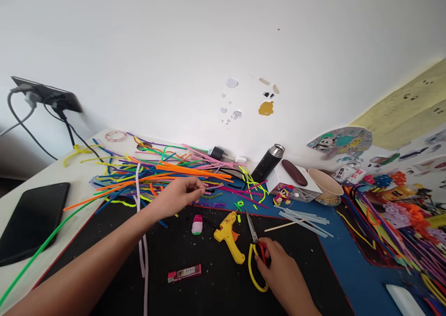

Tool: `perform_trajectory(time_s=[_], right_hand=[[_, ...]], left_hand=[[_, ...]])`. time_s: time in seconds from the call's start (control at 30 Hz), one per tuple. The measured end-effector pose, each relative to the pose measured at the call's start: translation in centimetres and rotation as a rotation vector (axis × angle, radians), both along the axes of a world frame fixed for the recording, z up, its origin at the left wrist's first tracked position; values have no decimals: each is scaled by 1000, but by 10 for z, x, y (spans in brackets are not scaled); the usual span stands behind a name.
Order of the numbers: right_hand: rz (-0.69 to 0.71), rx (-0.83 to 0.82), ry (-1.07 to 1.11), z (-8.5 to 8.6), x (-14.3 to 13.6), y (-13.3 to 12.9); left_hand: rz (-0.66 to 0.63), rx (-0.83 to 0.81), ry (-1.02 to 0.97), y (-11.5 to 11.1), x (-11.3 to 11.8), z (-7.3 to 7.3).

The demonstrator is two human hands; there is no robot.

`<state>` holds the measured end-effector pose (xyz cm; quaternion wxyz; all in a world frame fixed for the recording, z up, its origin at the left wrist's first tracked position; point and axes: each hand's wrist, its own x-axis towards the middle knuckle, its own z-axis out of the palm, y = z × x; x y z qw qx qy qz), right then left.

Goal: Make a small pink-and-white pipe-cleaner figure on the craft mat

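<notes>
My left hand (181, 196) is over the front of a heap of coloured pipe cleaners (188, 169), its thumb and fingers pinched together. Whatever sits between those fingertips is too small to name. On the black mat (139, 288), my right hand (284, 272) grips the red handle of a pair of scissors (253, 230); the yellow handle loop sticks out to the left, and the blades point away from me. A yellow glue gun (230, 237) lies between the hands. Nearby stands a small pink and white wrapped piece (197, 225) with green at its bottom.
A red packet (184, 273) lies in front. Lilac pipe cleaners (145, 269) run under my left forearm. To the right are glue sticks (306, 219), a wooden stick (284, 225), a black flask (268, 162), a white box (292, 186) and a bowl (325, 186). A tablet (35, 220) rests at left.
</notes>
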<state>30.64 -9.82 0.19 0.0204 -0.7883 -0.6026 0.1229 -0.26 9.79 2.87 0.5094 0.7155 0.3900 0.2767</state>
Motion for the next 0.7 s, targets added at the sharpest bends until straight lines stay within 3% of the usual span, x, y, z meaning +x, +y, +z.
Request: perform_trajectory(time_s=[0.17, 0.33, 0.53, 0.7], right_hand=[[-45, -31, 67, -5, 8, 0], [-128, 61, 249, -10, 19, -6], [-327, 142, 622, -15, 29, -15], [-472, 16, 1044, -18, 30, -21]], left_hand=[[6, -33, -31, 1, -1, 1], [10, -70, -46, 2, 0, 0], [20, -70, -45, 4, -1, -2], [43, -61, -34, 5, -1, -2]])
